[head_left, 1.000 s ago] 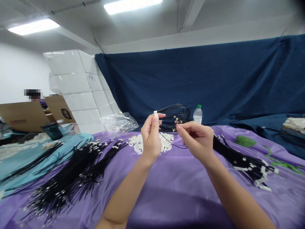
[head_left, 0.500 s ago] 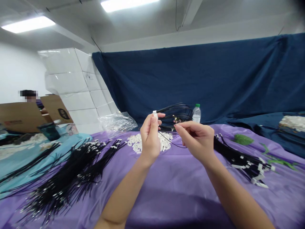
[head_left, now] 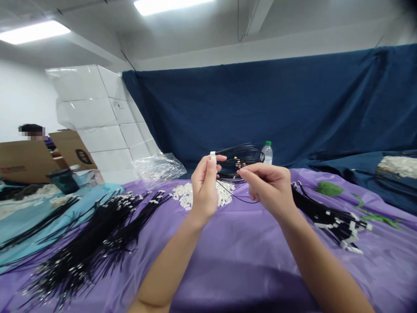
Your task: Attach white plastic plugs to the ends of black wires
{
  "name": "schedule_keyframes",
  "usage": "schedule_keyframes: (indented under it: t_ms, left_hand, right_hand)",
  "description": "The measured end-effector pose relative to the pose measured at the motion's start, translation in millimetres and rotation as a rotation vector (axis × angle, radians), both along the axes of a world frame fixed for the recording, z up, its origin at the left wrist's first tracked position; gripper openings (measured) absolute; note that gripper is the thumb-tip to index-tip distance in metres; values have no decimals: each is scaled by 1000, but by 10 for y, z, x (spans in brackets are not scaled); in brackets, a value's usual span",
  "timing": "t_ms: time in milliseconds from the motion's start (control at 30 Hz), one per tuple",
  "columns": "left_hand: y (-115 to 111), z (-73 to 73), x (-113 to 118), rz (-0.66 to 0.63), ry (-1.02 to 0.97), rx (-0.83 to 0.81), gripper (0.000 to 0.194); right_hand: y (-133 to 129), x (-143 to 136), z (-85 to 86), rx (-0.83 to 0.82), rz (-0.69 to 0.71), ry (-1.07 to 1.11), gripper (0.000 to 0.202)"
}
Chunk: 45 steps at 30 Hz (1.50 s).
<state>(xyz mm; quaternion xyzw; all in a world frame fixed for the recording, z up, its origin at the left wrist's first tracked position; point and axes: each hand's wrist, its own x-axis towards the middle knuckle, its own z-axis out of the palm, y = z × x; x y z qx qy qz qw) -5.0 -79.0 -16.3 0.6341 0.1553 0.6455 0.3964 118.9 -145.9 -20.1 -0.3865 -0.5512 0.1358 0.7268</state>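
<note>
My left hand is closed, with its thumb pressing a small white plastic connector against the fingers. Facing it, my right hand pinches thumb to forefinger on the end of a thin black wire, whose tip is too small to make out. A slack black wire sags between the two hands. Just behind them is a looped bundle of black wires; I cannot tell whether it is held or lying there. Under the hands, a pile of white connectors lies on the purple cloth.
Black cables with white ends spread on the left; another cable bunch lies right, near a green leaf. Behind stand a bottle, clear plastic wrap and stacked white boxes. A person is behind cardboard at far left.
The view has turned slightly to the right. Both hands keep almost the same pose and grip, and the slack wire between them has barely shifted.
</note>
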Motion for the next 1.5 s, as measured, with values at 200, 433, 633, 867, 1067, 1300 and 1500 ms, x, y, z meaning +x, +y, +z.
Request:
schedule_keyframes:
  t_ms: [200, 433, 633, 867, 1067, 1300, 1500]
  left_hand:
    - [23, 14, -20, -105, 126, -22, 34]
    - [80, -5, 31, -257, 118, -101, 32]
    - [96, -1, 76, -313, 61, -208, 32]
    - [73, 7, 77, -394, -26, -360, 27]
    - [16, -11, 110, -470, -32, -408, 25]
    - [-5, -42, 164, -517, -85, -443, 28]
    - [5, -76, 191, -522, -90, -448, 28]
  right_hand:
    - [-7, 102, 50, -203, 232, 211, 13]
    - [-9, 160, 81, -349, 298, 214, 13]
    - [4, 122, 53, -260, -17, -107, 18]
    - [150, 18, -109, 247, -772, -672, 15]
    - [213, 68, -136, 382, -694, -741, 15]
    - [224, 58, -129, 401, -649, -734, 16]
    - [215, 60, -124, 331, -662, -772, 19]
